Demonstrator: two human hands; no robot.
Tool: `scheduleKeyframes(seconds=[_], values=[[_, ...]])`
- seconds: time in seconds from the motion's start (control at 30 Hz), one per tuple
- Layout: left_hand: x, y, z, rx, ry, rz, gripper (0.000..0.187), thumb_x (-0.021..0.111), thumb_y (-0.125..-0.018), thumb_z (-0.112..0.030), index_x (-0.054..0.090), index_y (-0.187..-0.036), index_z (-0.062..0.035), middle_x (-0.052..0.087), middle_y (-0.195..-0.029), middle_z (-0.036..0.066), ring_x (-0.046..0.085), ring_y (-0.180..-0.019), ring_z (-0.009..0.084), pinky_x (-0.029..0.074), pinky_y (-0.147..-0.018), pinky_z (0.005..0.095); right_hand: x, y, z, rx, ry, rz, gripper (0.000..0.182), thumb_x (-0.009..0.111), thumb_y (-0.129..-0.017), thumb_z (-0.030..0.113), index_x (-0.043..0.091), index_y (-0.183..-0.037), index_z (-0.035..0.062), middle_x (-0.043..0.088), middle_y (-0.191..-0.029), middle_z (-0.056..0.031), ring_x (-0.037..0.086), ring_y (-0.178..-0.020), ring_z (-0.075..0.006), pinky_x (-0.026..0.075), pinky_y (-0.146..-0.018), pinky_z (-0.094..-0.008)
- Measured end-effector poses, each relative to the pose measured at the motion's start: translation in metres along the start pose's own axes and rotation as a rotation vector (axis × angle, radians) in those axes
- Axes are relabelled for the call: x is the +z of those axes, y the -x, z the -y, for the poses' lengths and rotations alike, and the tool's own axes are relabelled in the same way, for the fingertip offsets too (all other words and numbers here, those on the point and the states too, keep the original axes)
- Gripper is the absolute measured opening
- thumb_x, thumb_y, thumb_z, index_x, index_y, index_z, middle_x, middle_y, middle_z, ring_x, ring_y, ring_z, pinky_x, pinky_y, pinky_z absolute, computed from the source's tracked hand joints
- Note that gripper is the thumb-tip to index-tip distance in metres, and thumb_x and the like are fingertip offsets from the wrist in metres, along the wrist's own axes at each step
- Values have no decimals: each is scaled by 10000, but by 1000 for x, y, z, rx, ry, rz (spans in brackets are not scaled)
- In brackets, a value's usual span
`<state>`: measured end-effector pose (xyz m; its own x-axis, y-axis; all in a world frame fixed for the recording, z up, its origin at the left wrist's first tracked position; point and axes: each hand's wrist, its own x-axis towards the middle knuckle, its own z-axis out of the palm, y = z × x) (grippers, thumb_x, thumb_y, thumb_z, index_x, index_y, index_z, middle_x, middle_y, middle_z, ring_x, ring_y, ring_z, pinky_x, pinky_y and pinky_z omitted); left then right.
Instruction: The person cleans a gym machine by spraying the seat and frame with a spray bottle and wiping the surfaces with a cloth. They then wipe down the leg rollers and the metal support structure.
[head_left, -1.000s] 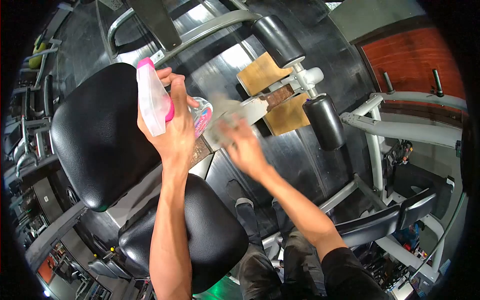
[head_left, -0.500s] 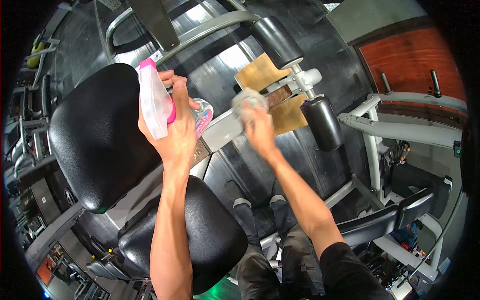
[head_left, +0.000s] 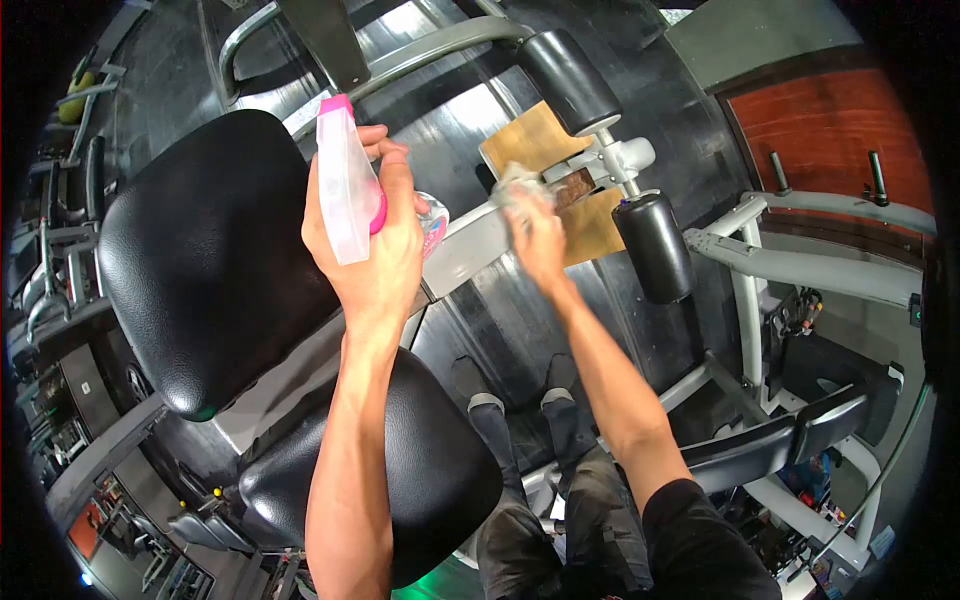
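My left hand [head_left: 372, 240] is wrapped round a spray bottle [head_left: 343, 185] with a white and pink trigger head, held above the exercise machine. Part of its clear, labelled body shows beyond my fingers. In my right hand [head_left: 538, 235] is a crumpled pale cloth [head_left: 518, 187], somewhat blurred. The cloth lies against the machine's light grey beam [head_left: 468, 247], close to a rusty brown section [head_left: 573, 188]. Tan footplates [head_left: 530, 138] flank that end of the beam.
Black padded backrest [head_left: 205, 260] and seat [head_left: 430, 465] stand at left and below. Two black foam rollers [head_left: 570, 82] sit on a crossbar at the beam's far end. Another machine's grey frame [head_left: 800, 262] stands at right. My feet are on the dark floor [head_left: 440, 350].
My right hand has moved the cloth slightly right and up along the beam. The left hand with the spray bottle has shifted a little right and up in view.
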<state>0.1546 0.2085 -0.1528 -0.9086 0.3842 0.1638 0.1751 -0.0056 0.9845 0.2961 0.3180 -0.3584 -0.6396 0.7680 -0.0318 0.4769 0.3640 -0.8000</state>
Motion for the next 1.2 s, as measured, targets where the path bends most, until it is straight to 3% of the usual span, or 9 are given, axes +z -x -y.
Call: scheduleKeyframes(seconds=[0.13, 0.27, 0.47, 0.53, 0.6, 0.73, 0.83, 0.93, 1.2], values=[[0, 1, 0, -12, 1, -10, 205, 629, -906, 25, 598, -1109, 40, 658, -888, 76, 596, -600, 82, 499, -524, 234, 7, 45, 54, -465, -50, 164, 564, 659, -794, -38, 614, -1317, 169, 632, -1329, -81, 495, -1335, -352, 398, -1139, -464], [1, 1, -3, -6, -1, -16, 200, 633, -909, 17, 601, -1106, 40, 659, -889, 72, 596, -599, 82, 506, -528, 238, -14, 20, 9, -552, 103, 283, 599, 679, -769, -27, 607, -1326, 180, 596, -1383, -32, 491, -1344, -310, 392, -1156, -416], [0, 1, -1, -20, -8, -12, 200, 636, -911, 11, 603, -1105, 43, 659, -887, 71, 606, -603, 86, 505, -534, 237, 2, 4, -26, 74, 144, -73, 413, 632, -937, 185, 594, -1340, 102, 574, -1319, -223, 579, -1152, -445, 478, -988, -471], [0, -1, 0, 3, -1, -2, 200, 637, -911, 12, 604, -1106, 44, 659, -885, 71, 609, -604, 87, 504, -537, 236, 5, 21, 6, -198, 2, 38, 466, 644, -872, 92, 609, -1335, 131, 567, -1319, -250, 536, -1230, -438, 472, -1010, -481], [-1, 0, 0, 10, -13, 9, 200, 633, -910, 16, 605, -1107, 41, 657, -877, 71, 610, -606, 89, 499, -540, 236, 4, 45, 49, -360, -21, 138, 575, 718, -771, 48, 606, -1324, 160, 585, -1392, -65, 473, -1355, -335, 409, -1131, -423], [1, 2, 2, 42, -19, 25, 199, 624, -916, 18, 600, -1111, 49, 658, -876, 81, 610, -601, 92, 495, -543, 235, -21, 30, 31, -547, 84, 343, 554, 710, -772, 7, 623, -1297, 162, 581, -1401, -2, 481, -1356, -294, 409, -1143, -410], [1, 3, 2, 44, 6, 41, 197, 617, -921, 20, 601, -1113, 55, 663, -883, 93, 610, -598, 94, 497, -547, 236, -15, 13, -21, -221, 51, 103, 476, 676, -858, 64, 611, -1320, 154, 588, -1387, -57, 526, -1296, -339, 448, -1083, -412], [0, 2, 3, 39, -3, 46, 196, 615, -924, 21, 605, -1118, 56, 667, -897, 105, 608, -596, 96, 499, -549, 239, -7, 2, -36, 9, 44, -162, 393, 655, -933, 229, 615, -1314, 140, 581, -1340, -230, 582, -1199, -412, 488, -1003, -438], [0, 2, 4, 25, 47, 45, 202, 613, -930, 20, 599, -1125, 70, 665, -924, 120, 605, -597, 100, 500, -562, 246, -65, 45, 59, -32, -69, 395, 371, 682, -924, 284, 653, -1234, 83, 688, -1157, -196, 669, -1058, -364, 523, -886, -412]])
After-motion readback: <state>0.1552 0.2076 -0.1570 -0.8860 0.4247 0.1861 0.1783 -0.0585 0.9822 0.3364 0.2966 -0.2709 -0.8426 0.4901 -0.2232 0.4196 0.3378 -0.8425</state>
